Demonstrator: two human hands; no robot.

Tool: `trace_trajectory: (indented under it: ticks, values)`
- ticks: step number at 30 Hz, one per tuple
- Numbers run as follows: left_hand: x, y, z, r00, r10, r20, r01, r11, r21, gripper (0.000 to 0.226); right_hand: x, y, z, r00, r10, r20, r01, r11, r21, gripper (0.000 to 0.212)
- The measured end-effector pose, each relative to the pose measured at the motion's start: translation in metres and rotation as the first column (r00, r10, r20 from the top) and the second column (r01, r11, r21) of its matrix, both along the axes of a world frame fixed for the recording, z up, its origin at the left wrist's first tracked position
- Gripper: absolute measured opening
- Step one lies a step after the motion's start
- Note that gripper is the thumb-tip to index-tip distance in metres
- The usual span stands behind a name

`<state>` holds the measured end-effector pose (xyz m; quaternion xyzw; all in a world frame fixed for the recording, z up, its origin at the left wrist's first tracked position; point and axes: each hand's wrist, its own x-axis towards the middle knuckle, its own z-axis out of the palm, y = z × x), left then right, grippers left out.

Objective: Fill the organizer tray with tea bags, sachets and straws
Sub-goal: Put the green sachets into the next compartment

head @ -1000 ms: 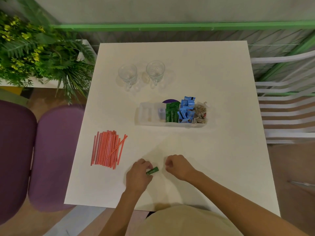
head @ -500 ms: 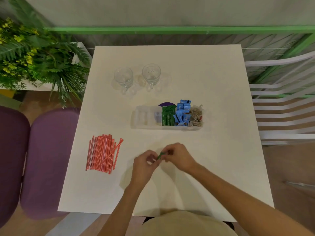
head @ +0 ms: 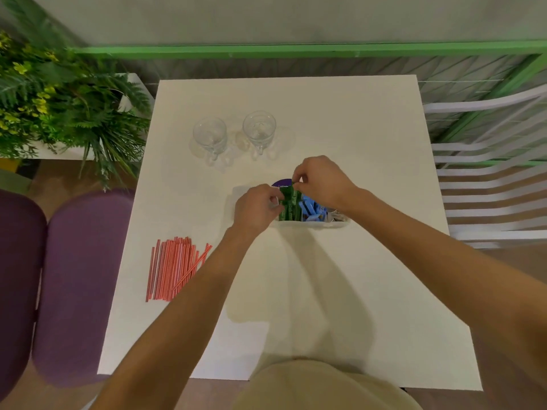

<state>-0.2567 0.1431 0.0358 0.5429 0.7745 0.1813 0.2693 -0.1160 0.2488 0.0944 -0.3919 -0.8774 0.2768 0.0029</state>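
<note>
A clear organizer tray (head: 313,224) lies mid-table, largely hidden by my hands. Inside it stand green sachets (head: 291,207), blue sachets (head: 310,207) to their right, and tea bags (head: 336,214) at the right end, mostly covered by my wrist. My left hand (head: 257,207) and my right hand (head: 321,180) both pinch a green sachet over the green compartment, the left at its near end, the right at its far end. A purple disc (head: 281,183) peeks out behind the tray. A pile of red straws (head: 174,267) rests on the table to the left.
Two empty glass cups (head: 210,136) (head: 259,130) stand behind the tray. The white table (head: 370,276) has purple chairs (head: 80,276) at its left, a white slatted chair (head: 488,187) at its right, a plant (head: 59,105) at the back left and a green railing behind.
Both hands have carried the green sachet from the table's near edge up to the tray and now hold it over the green compartment. The camera has shifted slightly.
</note>
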Motion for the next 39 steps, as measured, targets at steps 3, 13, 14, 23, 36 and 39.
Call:
trace_trajectory:
  ticks: [3,13,14,23,36,39]
  values:
    - [-0.001,0.007,-0.004,0.999,-0.042,-0.009,0.041,0.997,-0.059,0.011,-0.006,-0.004,-0.010,0.988,0.075,0.135,-0.077,0.997,0.012,0.019]
    - [-0.001,0.018,-0.012,0.997,-0.077,0.020,0.078,0.993,-0.089,0.013,-0.011,-0.013,-0.026,0.916,0.117,0.383,-0.195,0.966,0.172,0.020]
    - [-0.001,0.019,-0.012,0.997,-0.079,0.016,0.080,0.993,-0.091,0.013,-0.012,-0.013,-0.027,0.913,0.111,0.391,-0.196,0.963,0.186,0.020]
    - [-0.003,0.008,-0.006,0.999,-0.027,0.046,0.027,1.000,-0.001,0.010,-0.011,-0.018,-0.036,0.894,0.097,0.437,-0.211,0.952,0.222,0.018]
    - [0.020,-0.087,-0.001,0.859,0.251,0.446,-0.296,0.955,0.033,0.024,0.023,-0.045,-0.007,0.992,0.046,-0.119,-0.027,0.987,0.156,0.020]
    - [0.039,-0.113,0.000,0.803,0.305,0.512,-0.349,0.937,-0.011,0.025,0.046,-0.082,-0.003,0.968,-0.018,-0.252,0.008,0.999,-0.039,0.019]
